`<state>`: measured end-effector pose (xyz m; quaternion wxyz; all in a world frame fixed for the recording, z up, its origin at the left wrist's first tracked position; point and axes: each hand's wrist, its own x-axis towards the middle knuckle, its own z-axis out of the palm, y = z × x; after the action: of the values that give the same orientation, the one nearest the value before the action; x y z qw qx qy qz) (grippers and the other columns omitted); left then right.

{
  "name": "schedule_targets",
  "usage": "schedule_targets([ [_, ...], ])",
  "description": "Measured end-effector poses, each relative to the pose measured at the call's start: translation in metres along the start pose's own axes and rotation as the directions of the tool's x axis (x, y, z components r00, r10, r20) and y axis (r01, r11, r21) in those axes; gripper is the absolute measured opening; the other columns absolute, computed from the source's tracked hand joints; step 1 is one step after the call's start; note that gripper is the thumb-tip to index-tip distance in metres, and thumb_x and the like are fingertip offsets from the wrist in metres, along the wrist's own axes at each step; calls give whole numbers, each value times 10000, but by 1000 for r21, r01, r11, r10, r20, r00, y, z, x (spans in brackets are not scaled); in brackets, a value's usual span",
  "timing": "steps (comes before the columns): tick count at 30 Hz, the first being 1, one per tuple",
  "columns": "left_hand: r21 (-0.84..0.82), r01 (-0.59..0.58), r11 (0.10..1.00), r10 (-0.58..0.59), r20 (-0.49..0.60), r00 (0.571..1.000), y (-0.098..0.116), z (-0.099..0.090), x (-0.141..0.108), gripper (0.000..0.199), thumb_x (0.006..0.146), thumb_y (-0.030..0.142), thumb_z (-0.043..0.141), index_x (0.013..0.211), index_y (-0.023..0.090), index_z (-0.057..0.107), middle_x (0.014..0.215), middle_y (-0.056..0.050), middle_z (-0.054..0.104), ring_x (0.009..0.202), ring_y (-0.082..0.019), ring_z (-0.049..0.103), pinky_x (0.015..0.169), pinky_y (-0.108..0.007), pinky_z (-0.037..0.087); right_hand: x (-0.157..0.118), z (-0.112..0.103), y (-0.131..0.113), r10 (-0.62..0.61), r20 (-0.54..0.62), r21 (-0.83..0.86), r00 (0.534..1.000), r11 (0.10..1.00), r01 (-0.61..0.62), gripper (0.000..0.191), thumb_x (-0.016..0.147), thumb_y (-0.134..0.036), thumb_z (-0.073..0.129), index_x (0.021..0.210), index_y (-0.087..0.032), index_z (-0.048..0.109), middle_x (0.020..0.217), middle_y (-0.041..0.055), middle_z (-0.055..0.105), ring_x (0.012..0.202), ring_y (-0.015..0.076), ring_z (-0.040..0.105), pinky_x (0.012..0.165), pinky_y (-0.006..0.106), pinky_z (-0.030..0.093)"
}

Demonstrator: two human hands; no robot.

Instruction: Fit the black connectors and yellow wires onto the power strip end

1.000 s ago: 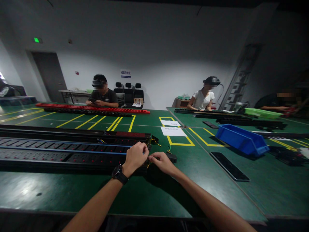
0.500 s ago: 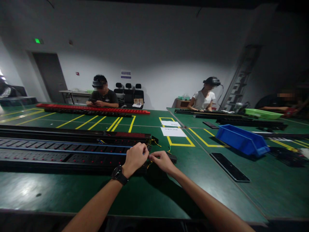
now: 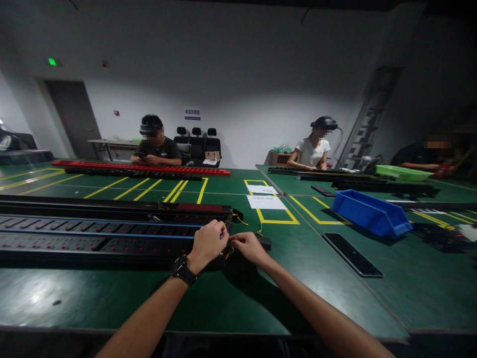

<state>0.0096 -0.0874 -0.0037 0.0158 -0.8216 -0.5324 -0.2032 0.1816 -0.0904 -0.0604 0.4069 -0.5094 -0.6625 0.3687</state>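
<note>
Long black strips with rows of slots and red dots [image 3: 67, 242] lie at the left, their ends near my hands. My left hand [image 3: 209, 241], with a black watch on the wrist, rests closed at the end of the nearest strip; what its fingers hold is hidden. Just right of it, my right hand [image 3: 249, 246] is closed in a pinch, thumb and forefinger together beside thin yellow wires [image 3: 228, 251]. Whether a wire is between those fingertips is too small to tell. A black end piece [image 3: 265, 243] lies right behind my right hand.
A blue bin [image 3: 370, 214] and a phone [image 3: 352, 254] lie to the right on the green table [image 3: 298, 293]. Paper sheets [image 3: 265, 202] lie ahead. A red rack [image 3: 149, 168] stretches across the far left. Several people sit beyond, near black bars and a green tray [image 3: 403, 172].
The whole view has shifted slightly. Both hands remain at the strip's end, with only small finger movements; more yellow wire shows below the fingertips.
</note>
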Motion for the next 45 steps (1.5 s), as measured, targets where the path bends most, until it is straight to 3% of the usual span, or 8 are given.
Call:
schedule_targets([
  [9,-19,-193,981,194,97,976,-1,1,-3,210,935,319,496,868,229,674,937,-48,692,846,-199,668,707,-274,447,0,-3,2,44,94,106,995,993,-54,212,750,-182,507,726,-146,715,614,-25,595,542,99,411,525,208,303],
  [15,26,-203,979,196,172,966,-1,2,-2,372,968,361,420,841,209,735,906,-90,715,836,-235,678,735,-315,458,2,-3,2,93,118,61,989,993,-101,262,748,-143,447,760,-157,709,668,-6,639,582,118,513,558,209,386],
  [20,-9,-225,974,224,149,963,0,-1,-2,323,955,347,441,870,220,725,880,-65,709,799,-212,667,685,-293,429,0,-15,-8,-89,-99,-139,991,988,74,313,780,-195,511,926,-171,788,930,68,771,845,205,666,812,308,497],
  [24,-72,-337,939,345,170,923,-2,-7,-5,156,857,323,572,914,248,696,918,-21,687,833,-188,649,658,-267,408,2,-40,-8,-139,-248,-153,959,983,103,329,800,-272,527,970,-166,788,905,76,769,804,208,672,773,314,512],
  [29,-60,-399,915,402,215,890,-3,-14,-8,172,785,289,617,938,246,682,974,-16,664,825,-180,633,636,-264,394,10,-73,12,-92,-443,-137,892,990,34,353,784,-308,519,956,-141,779,873,83,765,738,200,665,674,289,504],
  [35,-53,-432,900,433,218,875,-4,-16,-9,135,776,258,612,890,229,678,936,-9,683,787,-174,631,608,-267,364,16,-104,29,-20,-520,-230,854,966,-117,338,801,-228,496,970,-155,779,943,87,779,804,198,693,719,273,512],
  [41,-100,-422,901,434,203,878,-4,-12,-9,167,798,230,587,912,255,708,879,13,721,804,-173,652,631,-268,368,5,-125,38,57,-514,-582,856,710,-396,271,851,-250,540,949,-229,792,1022,80,770,930,234,695,752,284,482],
  [45,-116,-406,907,421,186,888,-4,-9,-9,256,789,215,587,1006,271,709,864,12,735,795,-180,660,643,-269,378,0,-124,42,129,-450,-706,883,554,-441,281,885,-214,515,932,-193,791,977,141,747,879,246,689,728,302,455],
])
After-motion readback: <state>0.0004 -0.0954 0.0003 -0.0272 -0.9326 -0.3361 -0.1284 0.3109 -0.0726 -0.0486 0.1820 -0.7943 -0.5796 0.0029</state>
